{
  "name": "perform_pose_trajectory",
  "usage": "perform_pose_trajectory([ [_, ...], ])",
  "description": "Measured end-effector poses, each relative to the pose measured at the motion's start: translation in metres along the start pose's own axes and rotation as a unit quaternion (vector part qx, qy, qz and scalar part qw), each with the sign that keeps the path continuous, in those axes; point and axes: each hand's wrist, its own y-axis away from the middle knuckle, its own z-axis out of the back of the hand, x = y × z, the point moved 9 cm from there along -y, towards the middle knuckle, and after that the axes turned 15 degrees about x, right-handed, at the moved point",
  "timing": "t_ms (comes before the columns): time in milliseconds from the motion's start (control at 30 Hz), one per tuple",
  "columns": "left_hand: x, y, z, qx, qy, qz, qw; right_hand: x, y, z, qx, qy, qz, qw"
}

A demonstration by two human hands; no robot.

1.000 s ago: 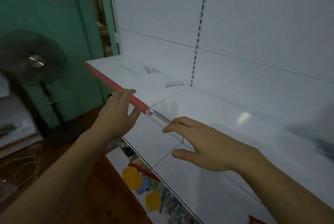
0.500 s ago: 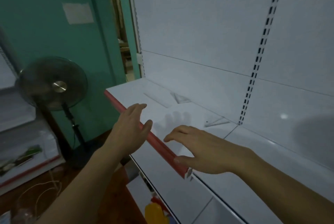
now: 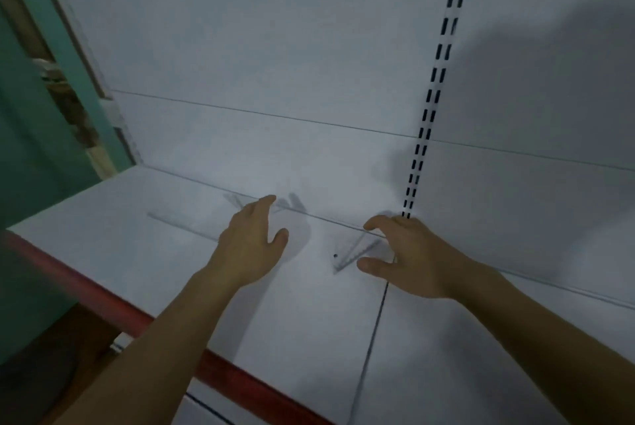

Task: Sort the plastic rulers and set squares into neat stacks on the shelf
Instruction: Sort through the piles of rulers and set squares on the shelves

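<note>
Head view: on the white shelf (image 3: 113,235), a clear ruler (image 3: 182,227) is seen lying by the left hand (image 3: 251,242), which is held open with nothing in it, while a clear set square (image 3: 354,253) is seen between the spread, empty fingers of the right hand (image 3: 409,253).

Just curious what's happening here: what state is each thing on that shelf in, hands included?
Left hand: open, over the long ruler.
Right hand: open, fingers spread over the near set square.
Long ruler: flat on the shelf.
Near set square: lying flat.
Far set square: flat, by the back panel.
</note>
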Motion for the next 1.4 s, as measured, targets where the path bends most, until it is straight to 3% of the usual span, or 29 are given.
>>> perform_pose_trajectory([
  [167, 0.032, -0.046, 0.019, 0.014, -0.068, -0.017, 0.997, 0.006, -0.037, -0.013, 0.05, 0.065, -0.156, 0.984],
  [400, 0.03, -0.072, 0.024, 0.097, -0.006, -0.186, 0.978, 0.012, -0.059, -0.018, 0.01, 0.008, -0.262, 0.965],
  [700, -0.037, -0.08, -0.039, 0.207, -0.018, -0.31, 0.928, 0.009, -0.049, -0.028, -0.086, -0.114, -0.315, 0.938],
  [933, -0.05, -0.081, -0.059, 0.146, -0.058, -0.348, 0.924, -0.001, -0.028, -0.036, -0.113, -0.161, -0.329, 0.924],
  [1100, -0.05, -0.079, -0.06, 0.142, -0.069, -0.361, 0.919, -0.003, -0.001, -0.032, -0.218, -0.218, -0.294, 0.905],
  [1233, -0.049, -0.08, -0.064, 0.166, -0.077, -0.349, 0.919, -0.002, 0.023, -0.028, -0.28, -0.352, -0.244, 0.859],
  [1400, -0.052, -0.078, -0.067, 0.21, -0.042, -0.348, 0.913, 0.018, 0.062, -0.037, -0.35, -0.507, -0.223, 0.756],
])
